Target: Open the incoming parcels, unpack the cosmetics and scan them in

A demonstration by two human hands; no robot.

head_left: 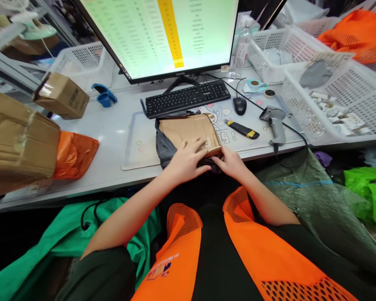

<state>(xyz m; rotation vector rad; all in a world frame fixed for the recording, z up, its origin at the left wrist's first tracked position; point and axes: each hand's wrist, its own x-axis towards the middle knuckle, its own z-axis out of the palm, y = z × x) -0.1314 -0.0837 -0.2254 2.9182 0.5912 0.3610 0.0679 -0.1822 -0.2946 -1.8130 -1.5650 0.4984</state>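
Note:
A flat brown cardboard box [181, 131] lies near the desk's front edge, partly inside a black plastic bag [164, 144]. My left hand [188, 161] rests on top of the box with its fingers spread, the thumb by the bag at the front edge. At the box's front right corner, my right hand [233, 163] pinches the black plastic. Its fingertips are partly hidden by the box corner.
Behind the box stand a keyboard [188, 98] and a monitor [169, 37]. To the right lie a mouse [240, 105], a utility knife [242, 128], a barcode scanner [275, 123] and white baskets [335, 108]. Cardboard boxes [21, 138] and an orange bag [75, 154] occupy the left.

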